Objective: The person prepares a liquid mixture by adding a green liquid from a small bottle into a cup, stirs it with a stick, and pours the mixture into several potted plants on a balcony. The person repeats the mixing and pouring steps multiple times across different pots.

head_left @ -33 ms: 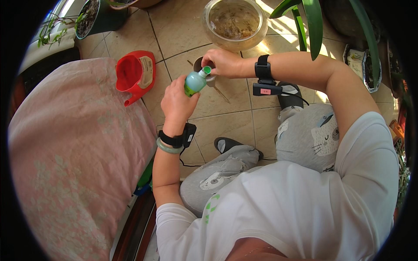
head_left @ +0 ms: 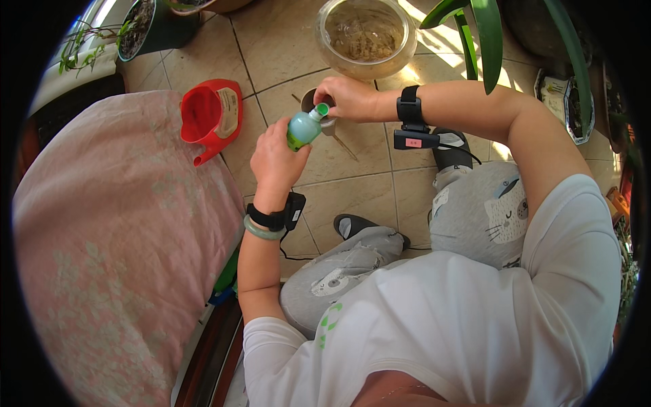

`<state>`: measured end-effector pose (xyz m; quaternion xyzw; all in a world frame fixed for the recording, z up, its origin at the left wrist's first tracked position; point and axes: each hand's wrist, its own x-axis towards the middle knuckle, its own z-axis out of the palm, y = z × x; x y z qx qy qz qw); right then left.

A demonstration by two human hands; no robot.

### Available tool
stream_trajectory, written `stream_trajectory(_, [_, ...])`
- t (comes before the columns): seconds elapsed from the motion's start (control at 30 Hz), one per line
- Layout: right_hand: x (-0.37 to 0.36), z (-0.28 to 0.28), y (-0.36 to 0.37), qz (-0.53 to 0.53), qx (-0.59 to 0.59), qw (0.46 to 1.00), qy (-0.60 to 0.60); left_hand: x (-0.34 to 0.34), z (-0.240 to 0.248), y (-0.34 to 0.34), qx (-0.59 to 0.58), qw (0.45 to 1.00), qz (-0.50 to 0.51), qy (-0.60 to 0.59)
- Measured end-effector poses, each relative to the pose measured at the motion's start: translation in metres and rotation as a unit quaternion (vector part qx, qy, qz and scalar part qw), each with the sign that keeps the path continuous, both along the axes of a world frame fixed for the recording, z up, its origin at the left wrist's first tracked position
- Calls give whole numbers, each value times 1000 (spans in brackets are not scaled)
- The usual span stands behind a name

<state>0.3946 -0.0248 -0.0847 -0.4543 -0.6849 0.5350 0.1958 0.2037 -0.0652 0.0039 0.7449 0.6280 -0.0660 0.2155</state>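
Note:
My left hand [head_left: 278, 154] is wrapped round a small pale-blue bottle [head_left: 304, 128] with a green label, tilted so its neck points up and to the right. At the bottle's mouth is a small round green cap [head_left: 322, 108]. My right hand [head_left: 347, 98] meets it there, its thumb and fingers closed about the cap; how the fingertips grip is partly hidden. Beneath both hands stands a small brown pot [head_left: 310, 102], mostly covered by them. A thin stick [head_left: 346, 148] pokes out below it over the tiles.
Beyond my hands sits a round clear bowl [head_left: 366, 64] with water and brownish matter. A red watering can [head_left: 211, 117] stands left, beside a pink cloth-covered surface [head_left: 129, 237]. Potted plants line the far left and right; long green leaves [head_left: 485, 44] hang in at upper right.
Both hands and the bottle hold still. Only the reflections on the water in the clear bowl look slightly different.

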Motion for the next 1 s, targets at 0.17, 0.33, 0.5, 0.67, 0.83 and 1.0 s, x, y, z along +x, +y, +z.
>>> stream_trajectory(0.17, [2, 2, -1, 0, 7, 1000, -3, 0, 1, 0, 6, 1000, 0, 0])
stream_trajectory(0.33, [1, 4, -1, -13, 8, 1000, -3, -1, 0, 0, 13, 1000, -1, 4])
stream_trajectory(0.5, [1, 3, 1, -3, -3, 1000, -4, -1, -1, 1, 15, 1000, -7, 8])
stream_trajectory(0.67, [1, 4, 0, -2, 6, 1000, -11, 0, -1, 1, 11, 1000, -7, 11])
stream_trajectory(0.83, [1, 2, -1, -6, 13, 1000, -3, 1, -1, 2, 19, 1000, -13, 3])
stream_trajectory(1.0, [2, 3, -1, -9, 5, 1000, -6, 2, -1, 2, 2, 1000, -5, 13])
